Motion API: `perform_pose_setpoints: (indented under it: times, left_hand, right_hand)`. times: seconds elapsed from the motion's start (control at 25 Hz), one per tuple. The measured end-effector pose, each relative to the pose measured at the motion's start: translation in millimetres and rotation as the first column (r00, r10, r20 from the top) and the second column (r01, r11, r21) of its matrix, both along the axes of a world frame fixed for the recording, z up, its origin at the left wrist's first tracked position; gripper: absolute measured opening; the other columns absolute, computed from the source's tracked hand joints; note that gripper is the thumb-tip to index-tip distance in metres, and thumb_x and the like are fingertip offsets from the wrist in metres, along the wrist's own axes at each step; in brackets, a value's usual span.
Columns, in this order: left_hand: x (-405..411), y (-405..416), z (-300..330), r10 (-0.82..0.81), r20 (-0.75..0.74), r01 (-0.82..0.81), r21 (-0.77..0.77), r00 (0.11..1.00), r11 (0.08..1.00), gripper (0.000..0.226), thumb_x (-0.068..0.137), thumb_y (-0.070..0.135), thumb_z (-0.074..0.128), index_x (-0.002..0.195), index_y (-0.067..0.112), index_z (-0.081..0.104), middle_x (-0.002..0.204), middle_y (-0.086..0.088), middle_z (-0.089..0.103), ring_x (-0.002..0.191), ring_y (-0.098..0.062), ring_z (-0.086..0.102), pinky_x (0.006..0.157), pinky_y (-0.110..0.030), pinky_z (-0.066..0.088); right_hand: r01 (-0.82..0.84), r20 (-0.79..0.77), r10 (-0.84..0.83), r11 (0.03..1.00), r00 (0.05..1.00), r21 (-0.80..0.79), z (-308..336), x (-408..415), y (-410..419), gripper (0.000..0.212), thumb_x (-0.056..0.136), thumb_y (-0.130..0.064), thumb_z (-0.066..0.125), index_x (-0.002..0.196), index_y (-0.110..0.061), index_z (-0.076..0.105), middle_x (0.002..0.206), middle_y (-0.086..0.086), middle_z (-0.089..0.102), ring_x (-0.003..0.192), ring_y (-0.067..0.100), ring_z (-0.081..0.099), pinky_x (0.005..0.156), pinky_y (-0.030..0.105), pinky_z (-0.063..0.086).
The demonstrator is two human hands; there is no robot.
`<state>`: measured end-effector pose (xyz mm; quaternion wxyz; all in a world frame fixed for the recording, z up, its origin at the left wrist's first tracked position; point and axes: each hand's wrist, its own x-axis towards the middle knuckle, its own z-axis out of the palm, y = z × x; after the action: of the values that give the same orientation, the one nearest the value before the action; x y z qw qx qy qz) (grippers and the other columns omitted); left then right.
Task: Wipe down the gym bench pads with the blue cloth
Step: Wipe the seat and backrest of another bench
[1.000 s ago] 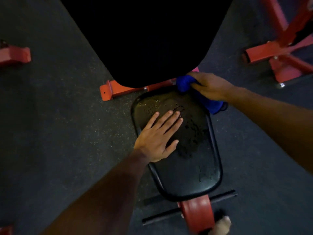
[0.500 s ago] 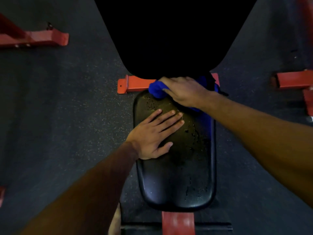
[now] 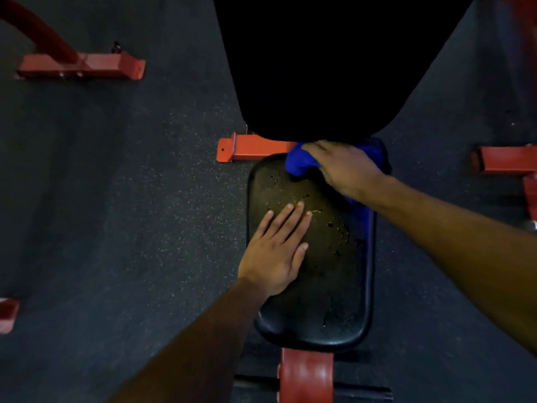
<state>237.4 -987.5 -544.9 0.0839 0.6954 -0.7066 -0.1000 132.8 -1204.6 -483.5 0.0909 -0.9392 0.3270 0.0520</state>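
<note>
Seat pad, black, vinyl, rounded-rectangular (image 3: 328, 286): set at the centre of the view, long axis running 12 to 6 o'clock, carried on a red steel frame post (image 3: 306, 376) at 6 o'clock. Surface is speckled with wet droplets, densest toward 3 o'clock, so it is judged sprayed and not yet fully wiped.

Back pad, black, broad (image 3: 334, 68): placed at 12 o'clock, its lower edge just above the seat pad's far end.

Cloth, blue, soft, bunched (image 3: 299, 162): located at the 12 o'clock end of the seat pad, in the gap below the back pad, with a tail trailing down the pad's 3 o'clock edge.

Right hand (image 3: 345, 170): laid palm-down over the cloth, its grip closed on the fabric with fingers bent over the bunch; held so for pressure to be carried into the wipe.

Left hand (image 3: 274, 254): laid flat at the pad's 9 o'clock side, fingers straight, nothing held; judged a brace for body weight.

Red floor bracket (image 3: 247, 149): at 11 o'clock of the seat pad, on a dark speckled rubber floor (image 3: 130, 213).
</note>
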Motion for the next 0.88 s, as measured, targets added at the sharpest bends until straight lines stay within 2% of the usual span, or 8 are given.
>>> perform_pose_setpoints:
  times: [0.12, 0.24, 0.32, 0.44, 0.56, 0.72, 0.8, 0.88]
  left_hand:
    - [2, -4, 0, 0.007, 0.015, -0.007, -0.023, 1.000, 1.000, 0.057, 0.108, 0.038, 0.030, 0.162, 0.019, 0.028, 0.170, 0.000, 0.021, 0.157, -0.016, 0.014, 0.128, -0.043, 0.013]
    - [2, 1, -7, 0.002, 0.005, -0.002, -0.029, 1.000, 1.000, 0.058, 0.108, 0.040, 0.029, 0.162, 0.020, 0.027, 0.170, 0.000, 0.019, 0.158, -0.016, 0.014, 0.128, -0.043, 0.012]
    - [3, -1, -5, -0.006, 0.007, 0.006, -0.022, 1.000, 1.000, 0.058, 0.108, 0.041, 0.029, 0.162, 0.020, 0.027, 0.171, 0.001, 0.018, 0.158, -0.016, 0.013, 0.128, -0.044, 0.013]
    - [2, -2, -4, -0.004, 0.004, 0.004, -0.016, 1.000, 1.000, 0.059, 0.108, 0.040, 0.031, 0.162, 0.020, 0.026, 0.171, 0.001, 0.017, 0.158, -0.016, 0.011, 0.128, -0.044, 0.013]
    - [1, -1, -4, -0.004, 0.007, 0.004, -0.017, 1.000, 1.000, 0.059, 0.107, 0.040, 0.030, 0.162, 0.020, 0.026, 0.171, 0.001, 0.017, 0.158, -0.016, 0.011, 0.127, -0.045, 0.014]
    - [1, -3, -3, 0.003, -0.002, -0.003, -0.026, 1.000, 1.000, 0.058, 0.106, 0.039, 0.031, 0.161, 0.019, 0.030, 0.170, -0.001, 0.022, 0.157, -0.017, 0.016, 0.127, -0.045, 0.016]
    - [1, -3, -4, 0.008, -0.014, -0.009, -0.028, 1.000, 1.000, 0.058, 0.107, 0.039, 0.031, 0.161, 0.018, 0.031, 0.169, -0.001, 0.023, 0.157, -0.017, 0.017, 0.127, -0.045, 0.016]
    - [2, -2, -4, 0.002, -0.018, -0.003, -0.031, 1.000, 1.000, 0.058, 0.106, 0.039, 0.031, 0.161, 0.018, 0.031, 0.169, -0.001, 0.023, 0.157, -0.017, 0.017, 0.127, -0.045, 0.016]
  right_hand:
    - [-0.122, 0.016, 0.121, 0.988, 0.993, 0.100, -7, 79, 13, 0.049, 0.094, -0.006, 0.048, 0.141, -0.018, 0.044, 0.140, 0.007, 0.052, 0.126, 0.031, 0.053, 0.102, 0.043, 0.042]
    - [-0.187, 0.052, 0.181, 0.972, 0.982, 0.140, -10, 73, 4, 0.052, 0.093, -0.003, 0.050, 0.142, -0.018, 0.047, 0.143, 0.007, 0.051, 0.130, 0.029, 0.050, 0.105, 0.040, 0.037]
    - [-0.137, 0.025, 0.136, 0.984, 0.990, 0.117, -3, 20, -9, 0.059, 0.094, 0.001, 0.049, 0.149, -0.017, 0.039, 0.151, 0.008, 0.043, 0.136, 0.029, 0.044, 0.110, 0.042, 0.033]
    - [0.008, -0.062, 0.000, 0.993, 0.998, 0.121, 10, -49, -26, 0.063, 0.095, -0.002, 0.050, 0.153, -0.018, 0.033, 0.152, 0.012, 0.041, 0.129, 0.035, 0.048, 0.102, 0.047, 0.041]
    - [0.102, -0.039, -0.097, 0.985, 0.994, 0.140, 6, -47, -27, 0.060, 0.097, -0.008, 0.051, 0.152, -0.022, 0.032, 0.146, 0.012, 0.045, 0.123, 0.033, 0.052, 0.099, 0.046, 0.042]
    - [-0.055, 0.094, 0.040, 0.985, 0.995, 0.164, -15, 50, 4, 0.054, 0.094, -0.005, 0.051, 0.145, -0.019, 0.042, 0.145, 0.009, 0.049, 0.129, 0.031, 0.049, 0.108, 0.043, 0.038]
    - [-0.198, 0.076, 0.187, 0.964, 0.979, 0.177, -19, 90, 19, 0.049, 0.092, -0.005, 0.049, 0.141, -0.015, 0.048, 0.139, 0.010, 0.056, 0.127, 0.031, 0.053, 0.104, 0.043, 0.040]
    - [-0.239, 0.076, 0.232, 0.964, 0.970, 0.114, -18, 84, 12, 0.051, 0.094, -0.006, 0.046, 0.144, -0.015, 0.046, 0.143, 0.010, 0.053, 0.130, 0.031, 0.050, 0.107, 0.043, 0.038]
